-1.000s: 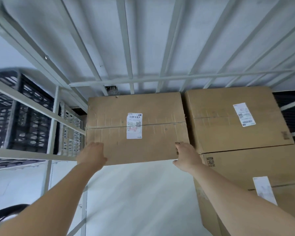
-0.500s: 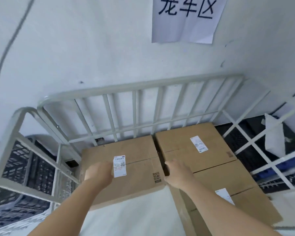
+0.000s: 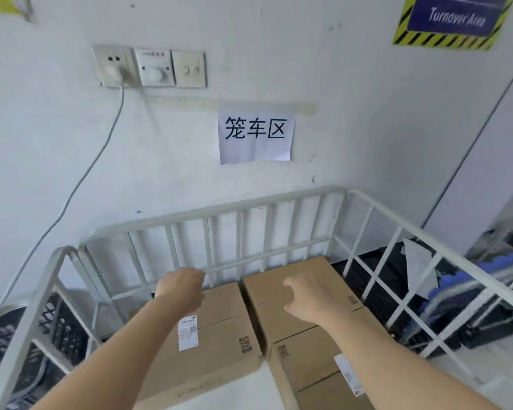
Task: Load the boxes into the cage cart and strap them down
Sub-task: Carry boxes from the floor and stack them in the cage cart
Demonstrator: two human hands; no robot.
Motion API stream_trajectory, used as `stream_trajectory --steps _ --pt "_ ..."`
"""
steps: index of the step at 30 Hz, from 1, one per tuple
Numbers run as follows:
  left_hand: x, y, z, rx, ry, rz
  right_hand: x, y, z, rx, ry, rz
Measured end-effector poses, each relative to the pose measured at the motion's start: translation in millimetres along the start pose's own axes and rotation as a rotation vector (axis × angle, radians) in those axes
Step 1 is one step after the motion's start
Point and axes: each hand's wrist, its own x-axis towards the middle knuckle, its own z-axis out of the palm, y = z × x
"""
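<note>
Three brown cardboard boxes lie inside the white metal cage cart (image 3: 211, 213). The left box (image 3: 214, 347) carries a white label and a QR code. A second box (image 3: 296, 282) sits at the back right, and a third box (image 3: 311, 365) lies in front of it. My left hand (image 3: 179, 287) hovers above the left box's far end, fingers loosely curled, holding nothing. My right hand (image 3: 307, 297) hangs over the back right box with fingers spread and empty. No strap is in view.
The cart stands against a white wall with a paper sign (image 3: 255, 137), wall sockets (image 3: 148, 68) and a hanging cable (image 3: 80, 179). Black plastic crates (image 3: 51, 329) show through the left bars. Dark crates and blue items (image 3: 486, 276) lie beyond the right side.
Both hands have let go of the left box and lifted above the boxes. The view has tilted up, and more of the wall shows.
</note>
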Motion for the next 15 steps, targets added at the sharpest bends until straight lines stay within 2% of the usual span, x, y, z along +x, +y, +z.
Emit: stream_trajectory --steps 10,15 --pt "-42 47 -107 0.091 0.156 0.185 -92 17 -97 -0.056 0.145 0.07" --pt "-57 66 -143 0.092 0.215 0.286 -138 22 -128 -0.067 0.208 0.167"
